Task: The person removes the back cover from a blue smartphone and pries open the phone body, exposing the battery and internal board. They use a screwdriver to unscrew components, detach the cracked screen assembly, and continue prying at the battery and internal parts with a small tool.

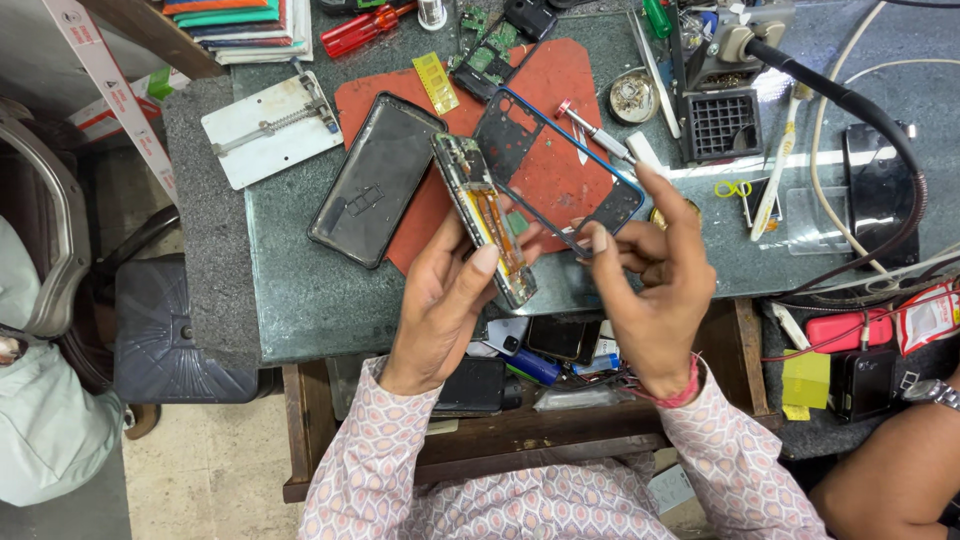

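Observation:
My left hand (445, 300) grips an opened phone body (483, 215) edge-on, its inner parts and an orange flex cable showing. My right hand (650, 275) pinches the lower edge of a thin blue-rimmed phone middle frame (555, 165), tilted above a red work mat (560, 100). A black phone back cover (375, 180) lies face down on the mat's left edge, beside my left hand. A small screwdriver with a red tip (590, 125) rests just beyond the frame.
A white metal board holder (270, 130) lies at the back left, a yellow strip (436, 82) and green circuit boards (485, 55) at the back. A black hose (870, 130) curves on the right. An open drawer (540, 350) holds phones. Another person's arm (900, 470) is at the lower right.

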A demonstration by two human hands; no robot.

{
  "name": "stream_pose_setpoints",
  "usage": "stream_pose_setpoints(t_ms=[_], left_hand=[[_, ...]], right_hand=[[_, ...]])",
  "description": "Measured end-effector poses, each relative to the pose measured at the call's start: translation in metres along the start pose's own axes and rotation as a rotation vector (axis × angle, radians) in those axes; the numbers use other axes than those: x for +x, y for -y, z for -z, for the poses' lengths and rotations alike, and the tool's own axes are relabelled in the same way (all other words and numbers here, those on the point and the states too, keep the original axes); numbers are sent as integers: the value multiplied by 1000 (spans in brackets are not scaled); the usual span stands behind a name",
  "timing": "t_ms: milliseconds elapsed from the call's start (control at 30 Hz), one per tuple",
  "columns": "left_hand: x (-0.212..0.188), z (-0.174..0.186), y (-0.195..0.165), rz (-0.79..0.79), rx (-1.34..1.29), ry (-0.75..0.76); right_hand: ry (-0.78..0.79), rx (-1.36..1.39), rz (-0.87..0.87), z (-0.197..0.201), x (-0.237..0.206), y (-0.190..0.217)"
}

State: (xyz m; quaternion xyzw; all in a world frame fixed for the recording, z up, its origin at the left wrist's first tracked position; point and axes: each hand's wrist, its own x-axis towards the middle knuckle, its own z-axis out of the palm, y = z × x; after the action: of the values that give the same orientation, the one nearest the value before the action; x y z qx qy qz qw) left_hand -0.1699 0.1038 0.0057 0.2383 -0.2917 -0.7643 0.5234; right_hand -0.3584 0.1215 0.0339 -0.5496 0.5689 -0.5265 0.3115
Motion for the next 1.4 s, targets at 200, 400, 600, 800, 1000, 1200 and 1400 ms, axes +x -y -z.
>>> stream_pose_setpoints(t_ms=[200,400,600,800,1000,1200,1400], left_hand=[[-25,6,-9,-23,33,-2],[-36,15,-13,-104,-64,9],[-39,21,-17,-94,-155,34],[-43,24,-18,-95,-240,33],[-45,26,-18,-99,-221,49],[-46,26,-19,-114,-238,45],[-46,29,-16,-120,-280,37]], right_hand=[[25,258,-212,11,-2,-3],[2,310,-316,21,-5,-12],[-36,300,-322,24,-8,-18],[-84,283,-256,25,-9,-18],[-110,212,-76,20,4,-19],[-167,-67,-52,15,15,-15],[-127,-521,263,-2,9,3]])
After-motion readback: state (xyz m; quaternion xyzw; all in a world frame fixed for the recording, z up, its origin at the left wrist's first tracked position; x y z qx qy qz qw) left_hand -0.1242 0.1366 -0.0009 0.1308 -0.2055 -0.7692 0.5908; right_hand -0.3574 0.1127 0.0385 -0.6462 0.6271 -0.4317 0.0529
